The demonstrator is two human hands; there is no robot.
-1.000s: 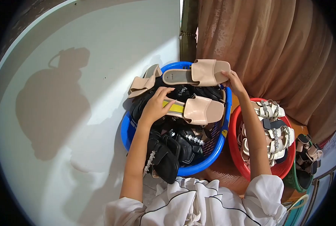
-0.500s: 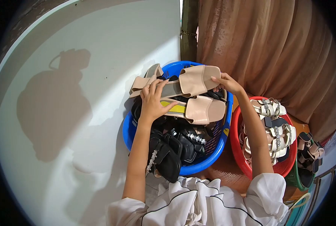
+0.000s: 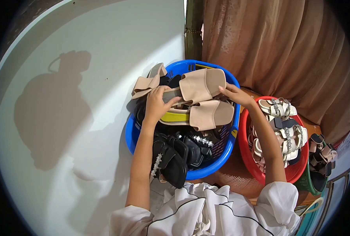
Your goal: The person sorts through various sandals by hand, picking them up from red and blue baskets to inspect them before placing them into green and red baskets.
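Observation:
Two beige slide sandals lie side by side on top of the blue basket (image 3: pixel 218 166). My left hand (image 3: pixel 158 103) grips the heel end of the upper beige sandal (image 3: pixel 195 86), thumb on its insole. At the toe end of that sandal, my right hand (image 3: pixel 236 94) touches its edge with fingertips. Below it rests the lower beige sandal (image 3: pixel 210 115), its insole partly yellow. Another beige sandal (image 3: pixel 145 85) leans at the basket's upper left. Black sandals (image 3: pixel 175 167) with white beads fill the basket's lower part.
To the right stands a red basket (image 3: pixel 243 151) of white sandals with jewelled straps (image 3: pixel 289 139). Beyond it is a green basket (image 3: pixel 311 185) with more shoes. A brown curtain (image 3: pixel 277 47) hangs behind; a pale wall (image 3: pixel 104 47) is on the left.
The upper beige sandal has shifted slightly left in view, with my left hand. The lower beige sandal has tilted a little. My right hand has moved slightly down at the toe end.

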